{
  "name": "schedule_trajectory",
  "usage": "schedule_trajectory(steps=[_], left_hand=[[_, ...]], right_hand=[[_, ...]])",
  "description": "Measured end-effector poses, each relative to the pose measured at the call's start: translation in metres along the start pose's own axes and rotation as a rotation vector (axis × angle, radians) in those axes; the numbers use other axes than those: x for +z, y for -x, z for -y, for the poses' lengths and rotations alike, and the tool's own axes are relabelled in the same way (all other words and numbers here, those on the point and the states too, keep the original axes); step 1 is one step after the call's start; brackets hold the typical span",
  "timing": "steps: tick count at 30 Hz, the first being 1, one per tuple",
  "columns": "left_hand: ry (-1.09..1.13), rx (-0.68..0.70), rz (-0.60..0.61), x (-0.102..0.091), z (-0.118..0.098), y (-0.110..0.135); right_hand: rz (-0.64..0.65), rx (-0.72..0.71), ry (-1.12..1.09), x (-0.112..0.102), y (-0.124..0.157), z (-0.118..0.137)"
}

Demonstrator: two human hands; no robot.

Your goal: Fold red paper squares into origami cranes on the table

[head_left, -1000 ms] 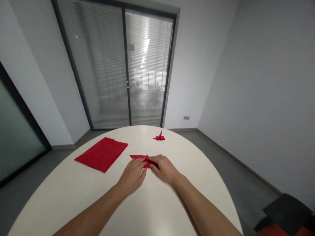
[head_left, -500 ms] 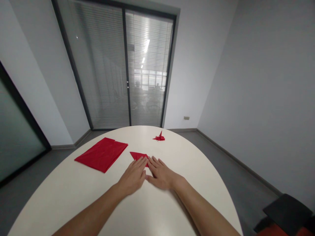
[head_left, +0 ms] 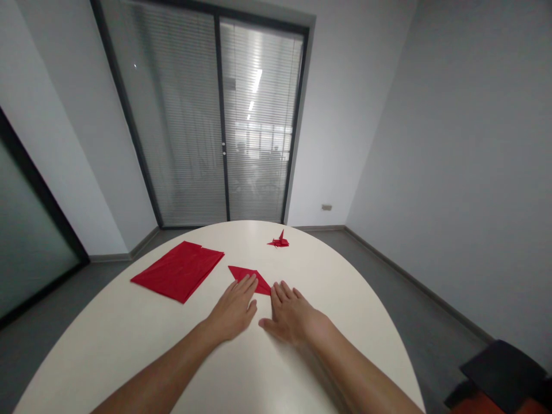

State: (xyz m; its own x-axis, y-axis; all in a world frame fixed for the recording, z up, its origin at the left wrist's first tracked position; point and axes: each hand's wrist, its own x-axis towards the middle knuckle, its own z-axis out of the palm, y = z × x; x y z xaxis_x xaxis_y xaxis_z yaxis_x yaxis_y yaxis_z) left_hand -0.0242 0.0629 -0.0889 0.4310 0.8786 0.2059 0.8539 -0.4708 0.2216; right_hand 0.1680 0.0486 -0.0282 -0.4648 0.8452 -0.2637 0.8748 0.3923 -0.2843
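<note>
A small folded piece of red paper (head_left: 261, 284) lies flat on the white round table (head_left: 241, 368), partly covered by my fingers. My left hand (head_left: 234, 306) rests on its near left part, fingers stretched out and pressed down. At the paper's right tip lies my right hand (head_left: 291, 311), fingers flat with the thumb spread toward the left hand. Neither hand grasps anything. Beyond them stands a red origami crane (head_left: 281, 241) with one wing raised. To the left is a larger stack of red paper sheets (head_left: 179, 273).
Past the table's far edge is a glass partition with blinds (head_left: 259, 144) in a dark frame. A plain wall (head_left: 457, 172) rises on the right. At the lower right a black and orange chair (head_left: 504, 374) stands near the table.
My right hand has slid right and slightly toward me along the folded paper, uncovering its right part. My left hand has stayed nearly in place; the stack and crane have not moved.
</note>
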Motion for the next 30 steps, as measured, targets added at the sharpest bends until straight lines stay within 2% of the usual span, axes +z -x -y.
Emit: schedule_trajectory(steps=[6, 9, 12, 15, 17, 21, 25, 28, 30], left_hand=[[0.015, -0.017, 0.008, -0.001, -0.001, 0.000], [0.032, 0.002, -0.015, -0.001, 0.000, 0.000], [0.048, 0.029, 0.001, 0.000, 0.002, 0.000], [0.039, 0.026, 0.019, 0.000, 0.002, 0.000], [0.017, 0.006, 0.006, 0.000, 0.001, -0.001], [-0.001, -0.026, 0.005, -0.001, -0.002, -0.001], [0.043, 0.030, 0.042, -0.005, -0.001, 0.000], [0.082, 0.107, 0.036, -0.009, 0.000, 0.001], [0.093, 0.142, 0.035, -0.010, 0.000, 0.002]], right_hand=[[-0.067, 0.078, 0.068, 0.004, 0.001, 0.006], [-0.129, 0.013, 0.045, 0.000, 0.000, 0.005], [-0.069, -0.107, 0.038, -0.005, -0.001, 0.003], [0.013, -0.093, 0.022, -0.007, 0.000, 0.001], [0.002, -0.083, 0.015, -0.008, 0.002, 0.002], [-0.079, -0.113, 0.077, -0.015, 0.005, 0.006], [-0.253, -0.145, 0.182, -0.022, 0.001, 0.005], [-0.370, -0.224, 0.136, -0.017, -0.010, -0.005], [-0.396, -0.303, 0.083, -0.009, -0.019, -0.017]])
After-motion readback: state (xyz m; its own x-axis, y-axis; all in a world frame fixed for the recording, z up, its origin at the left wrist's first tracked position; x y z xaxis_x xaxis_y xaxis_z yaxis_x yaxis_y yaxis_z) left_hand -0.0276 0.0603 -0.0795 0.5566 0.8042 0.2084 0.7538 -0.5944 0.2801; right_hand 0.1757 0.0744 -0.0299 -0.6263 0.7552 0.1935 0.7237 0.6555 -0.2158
